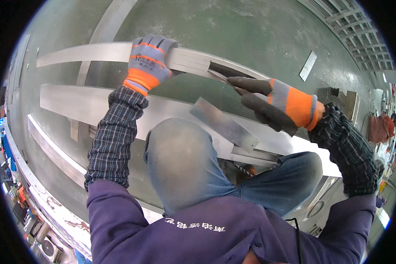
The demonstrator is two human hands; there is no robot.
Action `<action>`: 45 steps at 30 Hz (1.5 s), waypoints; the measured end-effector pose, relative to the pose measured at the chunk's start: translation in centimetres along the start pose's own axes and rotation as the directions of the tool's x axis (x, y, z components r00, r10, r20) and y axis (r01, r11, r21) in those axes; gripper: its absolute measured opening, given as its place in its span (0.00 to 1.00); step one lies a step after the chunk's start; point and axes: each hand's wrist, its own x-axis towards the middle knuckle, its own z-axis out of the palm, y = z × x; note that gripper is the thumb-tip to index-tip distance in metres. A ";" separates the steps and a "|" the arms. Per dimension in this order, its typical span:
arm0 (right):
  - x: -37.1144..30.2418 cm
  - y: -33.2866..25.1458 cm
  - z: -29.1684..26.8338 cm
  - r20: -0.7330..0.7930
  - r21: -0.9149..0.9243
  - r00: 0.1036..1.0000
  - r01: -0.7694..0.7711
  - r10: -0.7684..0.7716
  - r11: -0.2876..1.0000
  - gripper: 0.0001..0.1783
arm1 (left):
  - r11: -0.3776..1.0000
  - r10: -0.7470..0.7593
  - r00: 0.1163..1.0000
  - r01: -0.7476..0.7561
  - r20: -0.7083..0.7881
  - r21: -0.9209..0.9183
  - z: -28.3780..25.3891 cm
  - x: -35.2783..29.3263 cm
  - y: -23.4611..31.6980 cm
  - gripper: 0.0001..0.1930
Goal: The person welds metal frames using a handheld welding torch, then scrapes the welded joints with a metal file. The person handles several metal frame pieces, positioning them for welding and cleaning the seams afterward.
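Observation:
My left hand (149, 64), in a grey and orange work glove, is wrapped over a long silver metal bar (191, 60). A dark elongated opening (237, 70) shows in the bar's side, to the right of that hand. My right hand (279, 103), gloved alike with dark palm and fingers, pinches a thin flat metal strip (220, 76). The strip's far end is at the edge of the opening; whether it touches the bar I cannot tell. Closer to my knees, a short metal plate (224, 123) lies slantwise across a wider silver profile (88, 99).
Another long profile (57, 145) lies at the left, and a crosswise bar (112, 20) runs under the far bar. A small flat plate (308, 66) rests on the green floor (259, 26). Metal grating (356, 33) stands far right, with metal offcuts (347, 103) below it.

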 end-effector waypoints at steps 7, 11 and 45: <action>-7.0 -0.7 -2.4 0.064 -0.065 0.996 -0.065 0.069 0.996 0.36 | 1.000 0.021 0.999 -0.021 -0.027 -0.015 0.2 -0.6 -0.1 0.33; 0.6 0.4 -0.6 0.065 0.041 0.998 -0.002 -0.001 0.999 0.39 | 0.999 0.017 1.000 -0.018 -0.018 -0.047 0.4 -1.2 0.0 0.34; -2.6 1.1 -1.7 0.038 -0.040 0.995 -0.087 0.088 0.995 0.34 | 0.998 0.036 0.995 -0.041 -0.089 -0.055 -0.1 -1.1 -0.1 0.35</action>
